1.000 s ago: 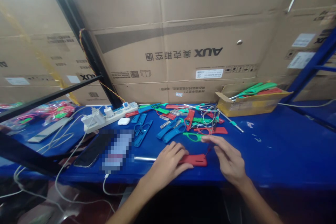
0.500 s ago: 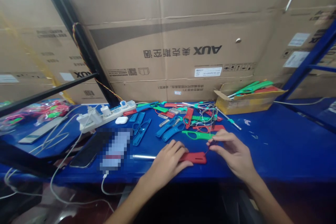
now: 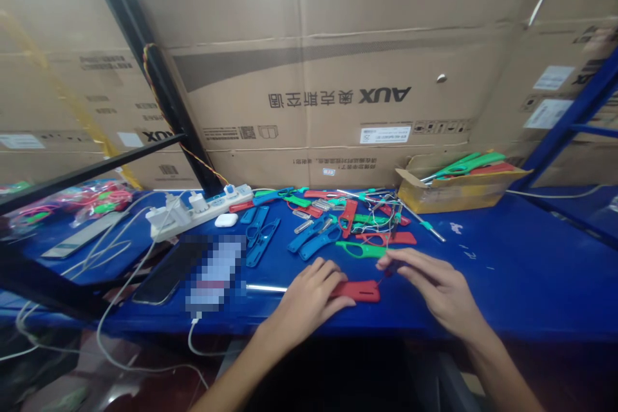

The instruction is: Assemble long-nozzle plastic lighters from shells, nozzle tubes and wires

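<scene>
Head view: beyond left grip (image 3: 311,296) and right grip (image 3: 447,290), printed cardboard (image 3: 232,87); under both, blue counter (image 3: 531,270). Past the right grip, at the back, carton (image 3: 449,198) full of coloured handles. Just beyond the right grip's fingertips, green handle (image 3: 373,252); farther off, straight ahead of the left grip, blue handle pieces (image 3: 318,244). Beneath the left grip, closed over it and unchanged for the last second, red handle (image 3: 350,291), with metal rod (image 3: 265,288) emerging on the left. In the right grip, narrowed to a pinch, small dark tool (image 3: 392,266); fingers straighter than half a second ago; tip at the red handle's exposed end, contact uncertain. Judged meaning: workpiece steadied, adjustment confined to the tool.
</scene>
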Demonstrator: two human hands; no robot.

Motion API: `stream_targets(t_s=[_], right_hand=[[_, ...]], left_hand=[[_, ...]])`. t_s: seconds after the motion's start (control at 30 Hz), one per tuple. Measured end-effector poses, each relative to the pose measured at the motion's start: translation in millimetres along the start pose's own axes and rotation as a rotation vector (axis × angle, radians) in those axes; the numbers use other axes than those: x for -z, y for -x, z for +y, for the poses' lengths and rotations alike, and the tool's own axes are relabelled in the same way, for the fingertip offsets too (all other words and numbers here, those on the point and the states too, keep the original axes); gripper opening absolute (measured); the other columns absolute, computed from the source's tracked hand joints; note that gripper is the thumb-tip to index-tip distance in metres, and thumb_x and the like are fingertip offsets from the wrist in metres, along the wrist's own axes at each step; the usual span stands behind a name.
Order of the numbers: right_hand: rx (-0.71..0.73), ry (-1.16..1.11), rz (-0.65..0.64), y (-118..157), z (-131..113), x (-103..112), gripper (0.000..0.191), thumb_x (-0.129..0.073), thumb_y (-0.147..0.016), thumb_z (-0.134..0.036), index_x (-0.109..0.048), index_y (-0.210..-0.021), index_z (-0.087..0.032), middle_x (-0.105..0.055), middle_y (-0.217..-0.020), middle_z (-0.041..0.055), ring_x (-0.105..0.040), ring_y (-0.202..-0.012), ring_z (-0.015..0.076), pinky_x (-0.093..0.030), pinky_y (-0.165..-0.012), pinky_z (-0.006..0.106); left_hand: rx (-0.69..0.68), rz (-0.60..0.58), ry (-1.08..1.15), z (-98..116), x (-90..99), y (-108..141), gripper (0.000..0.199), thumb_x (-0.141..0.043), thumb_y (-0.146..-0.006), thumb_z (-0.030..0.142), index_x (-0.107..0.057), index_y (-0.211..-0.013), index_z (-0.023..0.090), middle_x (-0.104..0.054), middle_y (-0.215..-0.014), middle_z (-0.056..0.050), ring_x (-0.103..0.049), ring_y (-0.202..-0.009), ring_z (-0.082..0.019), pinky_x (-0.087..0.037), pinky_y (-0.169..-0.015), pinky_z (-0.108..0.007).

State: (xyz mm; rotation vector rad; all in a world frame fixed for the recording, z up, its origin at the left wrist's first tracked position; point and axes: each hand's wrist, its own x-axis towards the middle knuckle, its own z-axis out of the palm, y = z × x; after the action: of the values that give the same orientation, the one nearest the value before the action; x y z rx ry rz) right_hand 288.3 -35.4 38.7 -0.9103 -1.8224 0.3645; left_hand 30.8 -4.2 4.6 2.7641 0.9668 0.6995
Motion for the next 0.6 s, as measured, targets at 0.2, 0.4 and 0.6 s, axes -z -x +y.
stream_targets(t_s=[0.2,0.4,0.6], right_hand=[[-0.038,-0.004,0.094,0.5,3.8,4.0,0.02,-0.066,-0.094,-0.024,-0.079,-0.109,-0.028,-0.081,-0.091,0.002,-0.078,-0.077,0.0199,-0.065,-0.073,0.031],[-0.044,0.008,0.078,-2.5,-4.7,2.5,0.009,-0.073,-0.09,-0.029,-0.08,-0.096,-0.026,-0.08,-0.087,0.003,-0.076,-0.077,0.0203,-0.063,-0.07,0.03],[-0.065,0.072,0.147,-2.7,-5.2,-7.8,0.008,-0.073,-0.09,-0.028,-0.076,-0.097,-0.026,-0.078,-0.089,0.0009,-0.073,-0.079,0.0181,-0.06,-0.074,0.028]], left_hand=[[0.011,0.003,-0.01,-0.8,-2.4,1.0,0.035,-0.061,-0.095,0.051,-0.063,-0.111,0.02,-0.066,-0.109,-0.006,-0.061,-0.101,-0.023,-0.053,-0.088,-0.038],[0.021,-0.018,-0.026,-2.2,-4.9,2.0,0.037,-0.06,-0.095,0.052,-0.062,-0.112,0.019,-0.066,-0.112,-0.006,-0.06,-0.103,-0.025,-0.053,-0.089,-0.04],[0.023,-0.027,-0.023,-0.2,-4.2,0.9,0.035,-0.063,-0.094,0.049,-0.062,-0.11,0.019,-0.066,-0.111,-0.005,-0.061,-0.102,-0.026,-0.054,-0.089,-0.042]])
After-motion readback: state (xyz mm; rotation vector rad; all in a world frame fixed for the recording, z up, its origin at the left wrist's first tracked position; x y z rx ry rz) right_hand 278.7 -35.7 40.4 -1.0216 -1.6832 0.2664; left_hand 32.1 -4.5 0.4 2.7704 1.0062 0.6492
